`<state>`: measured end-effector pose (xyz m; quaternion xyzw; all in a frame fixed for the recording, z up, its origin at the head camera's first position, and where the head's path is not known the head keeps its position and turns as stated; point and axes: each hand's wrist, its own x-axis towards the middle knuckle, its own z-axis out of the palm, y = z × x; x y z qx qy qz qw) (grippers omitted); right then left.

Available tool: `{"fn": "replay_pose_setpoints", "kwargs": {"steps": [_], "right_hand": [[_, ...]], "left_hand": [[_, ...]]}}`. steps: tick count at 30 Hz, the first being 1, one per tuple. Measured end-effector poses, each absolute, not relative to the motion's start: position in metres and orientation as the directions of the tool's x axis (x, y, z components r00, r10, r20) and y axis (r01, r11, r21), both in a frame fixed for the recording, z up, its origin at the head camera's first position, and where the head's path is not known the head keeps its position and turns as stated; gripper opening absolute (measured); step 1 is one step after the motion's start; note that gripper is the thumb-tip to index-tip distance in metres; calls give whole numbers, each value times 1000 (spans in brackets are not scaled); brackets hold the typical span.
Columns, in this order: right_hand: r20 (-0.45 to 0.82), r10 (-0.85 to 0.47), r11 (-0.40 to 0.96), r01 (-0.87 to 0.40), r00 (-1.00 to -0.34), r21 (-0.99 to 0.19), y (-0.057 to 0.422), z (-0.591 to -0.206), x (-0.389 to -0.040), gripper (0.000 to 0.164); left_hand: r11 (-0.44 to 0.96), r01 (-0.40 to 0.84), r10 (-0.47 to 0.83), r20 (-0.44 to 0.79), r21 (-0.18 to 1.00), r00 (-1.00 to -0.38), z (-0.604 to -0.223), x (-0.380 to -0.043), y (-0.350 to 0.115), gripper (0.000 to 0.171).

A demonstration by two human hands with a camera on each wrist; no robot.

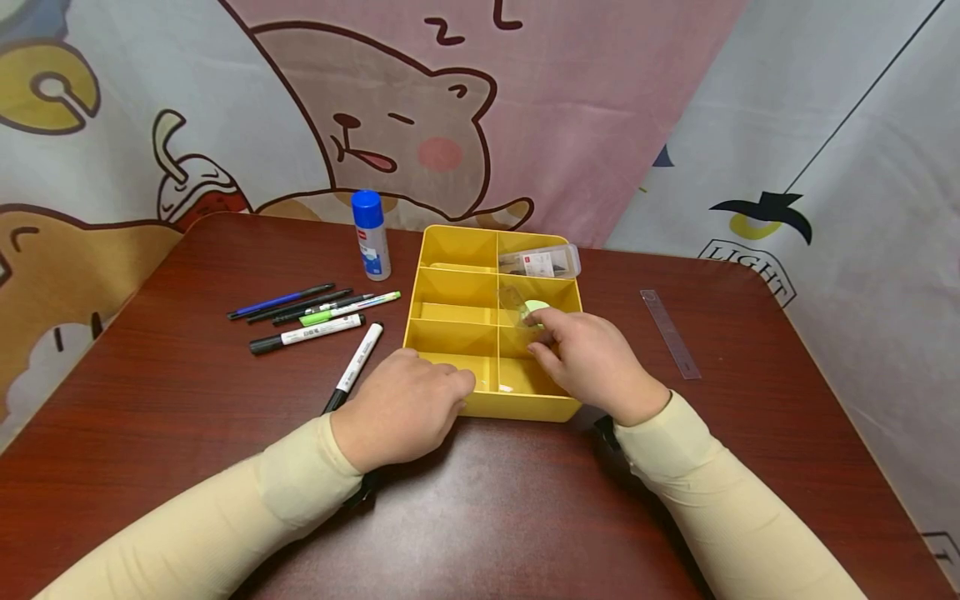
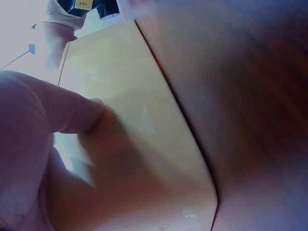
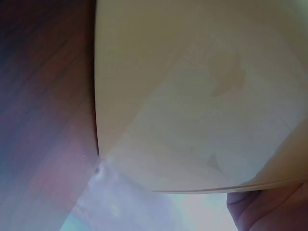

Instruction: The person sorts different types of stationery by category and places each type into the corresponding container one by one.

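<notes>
A yellow compartment box [image 1: 517,407] stands on the table. My left hand [image 1: 408,408] grips its front wall near the left corner, fingers over the rim; the left wrist view shows the thumb [image 2: 79,113] against the outer face. Over the right-hand compartments, my right hand [image 1: 596,362] pinches a small clear item with a pale green round part [image 1: 536,309]; fingers hide some of it, and its kind is unclear. A clear plastic case [image 1: 542,263] with a white label lies in the back right compartment. Mostly the box's side wall [image 3: 192,106] fills the right wrist view.
Left of the box lie a blue pen [image 1: 281,300], several other pens, a green-capped pen [image 1: 348,308] and two white markers [image 1: 318,331]. A blue-capped glue stick [image 1: 371,237] stands behind them. To the right is a clear ruler [image 1: 670,333]. A printed curtain [image 1: 615,125] hangs behind the table.
</notes>
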<state>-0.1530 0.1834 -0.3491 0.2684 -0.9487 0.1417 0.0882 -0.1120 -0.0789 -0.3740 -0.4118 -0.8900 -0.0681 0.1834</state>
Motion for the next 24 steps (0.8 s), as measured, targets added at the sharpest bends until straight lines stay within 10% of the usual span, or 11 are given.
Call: {"fn": "replay_pose_setpoints", "kwargs": {"steps": [24], "right_hand": [[269,-490,820,-543,-829,-180,183,-350,-152,27]], "left_hand": [[650,759,710,382,-34,-591,-374,-112,-79,31]]}}
